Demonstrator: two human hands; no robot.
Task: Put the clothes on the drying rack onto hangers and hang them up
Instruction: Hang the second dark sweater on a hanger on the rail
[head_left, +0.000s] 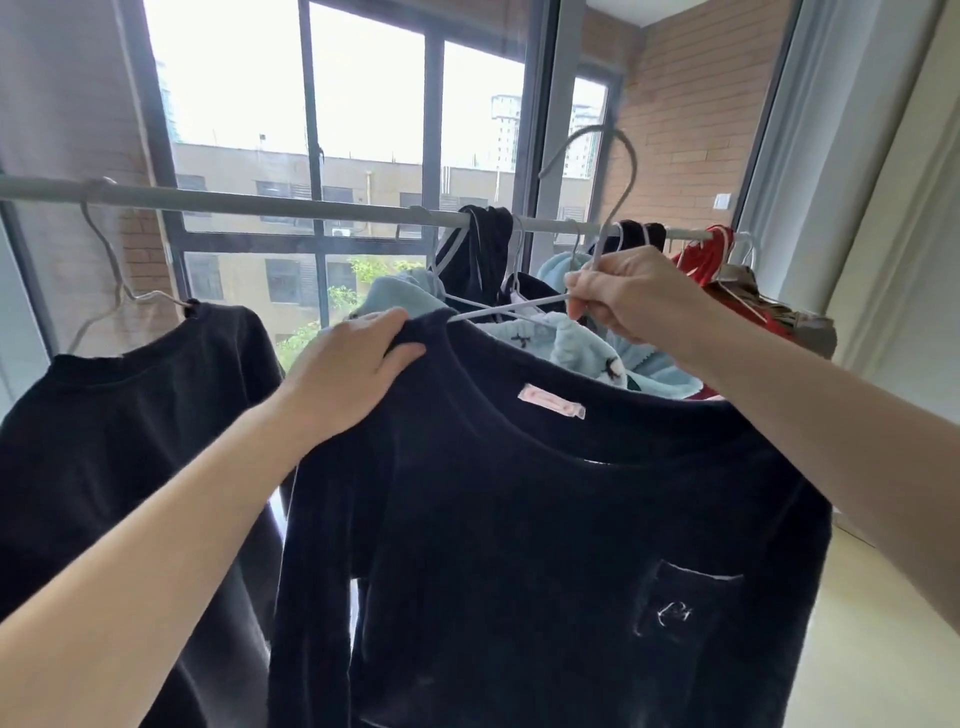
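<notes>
**Step in hand (judged):** seating the hanger (509, 307) in the top (519, 519) before it goes on the rail (260, 205).

**Position.** The top is held in the air, in front of and below the rail. It hangs between a black top (130, 415) already on a hanger at the left and a heap of garments (587, 343) draped over the rail at the right.

**Hands.**
- The left hand (358, 364) grips the top's left shoulder at the collar edge. The fingers are curled over the fabric with the thumb pinching underneath.
- The right hand (623, 296) holds the hanger just below the hook, with the fingers pressed together in a pinch on the wire.

**Orientation.**
- The top hangs collar up and hem down, so its long axis is vertical. Its front faces the camera, with the label (550, 401) showing inside the neck and the pocket (685, 597) low on the right.
- The hanger's visible arm runs from the right hand down-left into the left shoulder. The hook stands up above the rail and opens to the left.
- The other arm cannot be seen.

**Procedure.**
1. Keep the left shoulder taut so the arm tip slides to the seam without snagging.
2. Check that the second arm sits inside the right shoulder.
3. Level the hanger and centre the collar on the neck of the wire.
4. Lift by the hook only once both shoulders bear evenly; otherwise the top is likely to slip off one side.
</notes>
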